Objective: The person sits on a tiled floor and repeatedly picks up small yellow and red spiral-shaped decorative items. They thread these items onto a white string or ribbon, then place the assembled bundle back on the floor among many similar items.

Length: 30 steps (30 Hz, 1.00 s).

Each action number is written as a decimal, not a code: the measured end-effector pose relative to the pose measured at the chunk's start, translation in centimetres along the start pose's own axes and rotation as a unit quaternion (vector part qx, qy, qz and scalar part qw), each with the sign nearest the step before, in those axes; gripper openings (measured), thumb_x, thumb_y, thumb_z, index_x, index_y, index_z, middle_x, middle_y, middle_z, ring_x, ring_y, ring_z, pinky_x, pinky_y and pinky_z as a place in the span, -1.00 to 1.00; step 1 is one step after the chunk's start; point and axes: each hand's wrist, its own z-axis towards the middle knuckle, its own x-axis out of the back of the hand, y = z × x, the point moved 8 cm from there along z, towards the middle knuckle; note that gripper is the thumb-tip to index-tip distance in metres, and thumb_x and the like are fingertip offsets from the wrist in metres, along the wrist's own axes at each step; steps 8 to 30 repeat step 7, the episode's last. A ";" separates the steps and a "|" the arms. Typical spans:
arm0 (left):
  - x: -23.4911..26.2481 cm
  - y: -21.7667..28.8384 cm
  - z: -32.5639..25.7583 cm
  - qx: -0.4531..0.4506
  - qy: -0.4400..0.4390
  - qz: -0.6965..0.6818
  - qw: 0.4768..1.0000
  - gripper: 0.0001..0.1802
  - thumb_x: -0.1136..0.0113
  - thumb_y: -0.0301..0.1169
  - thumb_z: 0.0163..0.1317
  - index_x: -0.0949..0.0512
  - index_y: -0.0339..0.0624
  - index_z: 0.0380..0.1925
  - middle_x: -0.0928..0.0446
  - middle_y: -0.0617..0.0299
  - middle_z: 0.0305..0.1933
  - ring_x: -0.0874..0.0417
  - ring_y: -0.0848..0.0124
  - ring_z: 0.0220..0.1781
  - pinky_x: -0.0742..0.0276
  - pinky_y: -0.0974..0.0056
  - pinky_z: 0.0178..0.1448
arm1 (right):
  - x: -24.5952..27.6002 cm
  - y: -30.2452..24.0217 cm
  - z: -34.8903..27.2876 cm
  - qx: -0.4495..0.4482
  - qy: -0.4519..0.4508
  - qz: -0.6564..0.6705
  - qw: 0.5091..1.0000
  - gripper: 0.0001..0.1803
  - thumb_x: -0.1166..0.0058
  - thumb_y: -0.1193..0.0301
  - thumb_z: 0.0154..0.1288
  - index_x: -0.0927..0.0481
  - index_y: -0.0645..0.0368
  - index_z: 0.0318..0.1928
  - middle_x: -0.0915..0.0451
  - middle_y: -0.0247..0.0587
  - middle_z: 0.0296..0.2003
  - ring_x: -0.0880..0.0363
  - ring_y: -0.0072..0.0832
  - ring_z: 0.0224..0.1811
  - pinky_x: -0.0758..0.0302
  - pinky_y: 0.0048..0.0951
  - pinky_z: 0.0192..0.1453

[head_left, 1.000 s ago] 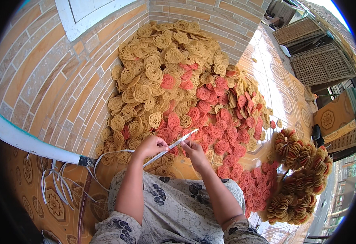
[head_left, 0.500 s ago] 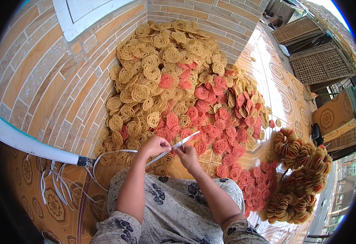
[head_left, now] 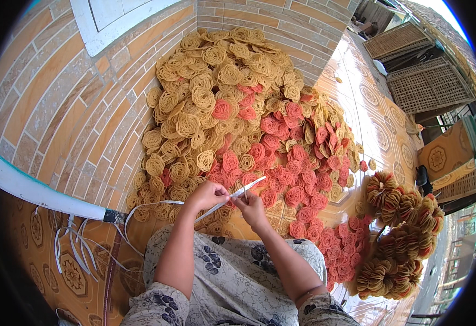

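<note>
My left hand pinches a white flat strap above my lap. Close beside it, my right hand has thumb and fingertips closed on the same strap. The strap's loose end points up and to the right past my fingers, and its other part trails leftward beyond my left wrist. Just beyond both hands spreads a big heap of round, lacy coils that look like dried crackers, some tan and some pinkish red.
Bundles of strung coils lie at the right. More white straps hang at the left beside a white-blue edge. A brick-patterned wall bounds the heap. Woven racks lean at the far right.
The strap's loose end has shifted very slightly between my fingers. Both hands stay almost in the same place, and the heap is unchanged.
</note>
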 end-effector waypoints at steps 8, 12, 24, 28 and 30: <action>-0.5 2.4 -0.2 -0.056 0.023 -0.011 0.998 -0.78 -0.32 -0.38 0.17 -0.65 -0.20 -0.19 -0.67 0.28 -0.33 -0.60 0.56 -0.30 -0.52 0.35 -0.14 | 2.6 -0.4 1.0 0.015 0.066 0.130 0.989 -0.85 -0.17 0.40 0.31 -0.59 0.24 -0.22 -0.54 -0.49 -0.51 -0.31 -0.81 -0.51 -0.22 -0.62 -0.46; -0.5 2.4 -0.2 -0.056 0.023 -0.011 0.998 -0.78 -0.32 -0.38 0.17 -0.65 -0.20 -0.19 -0.67 0.28 -0.33 -0.60 0.56 -0.30 -0.52 0.35 -0.14 | 2.6 -0.4 1.0 0.015 0.066 0.130 0.989 -0.85 -0.17 0.40 0.31 -0.59 0.24 -0.22 -0.54 -0.49 -0.51 -0.31 -0.81 -0.51 -0.22 -0.62 -0.46; -0.5 2.4 -0.2 -0.056 0.023 -0.011 0.998 -0.78 -0.32 -0.38 0.17 -0.65 -0.20 -0.19 -0.67 0.28 -0.33 -0.60 0.56 -0.30 -0.52 0.35 -0.14 | 2.6 -0.4 1.0 0.015 0.066 0.130 0.989 -0.85 -0.17 0.40 0.31 -0.59 0.24 -0.22 -0.54 -0.49 -0.51 -0.31 -0.81 -0.51 -0.22 -0.62 -0.46; -0.5 2.4 -0.2 -0.056 0.023 -0.011 0.998 -0.78 -0.32 -0.38 0.17 -0.65 -0.20 -0.19 -0.67 0.28 -0.33 -0.60 0.56 -0.30 -0.52 0.35 -0.14 | 2.6 -0.4 1.0 0.015 0.066 0.130 0.989 -0.85 -0.17 0.40 0.31 -0.59 0.24 -0.22 -0.54 -0.49 -0.51 -0.31 -0.81 -0.51 -0.22 -0.62 -0.46; -0.5 2.4 -0.2 -0.056 0.023 -0.011 0.998 -0.78 -0.32 -0.38 0.17 -0.65 -0.20 -0.19 -0.67 0.28 -0.33 -0.60 0.56 -0.30 -0.52 0.35 -0.14 | 2.6 -0.4 1.0 0.015 0.066 0.130 0.989 -0.85 -0.17 0.40 0.31 -0.59 0.24 -0.22 -0.54 -0.49 -0.51 -0.31 -0.81 -0.51 -0.22 -0.62 -0.46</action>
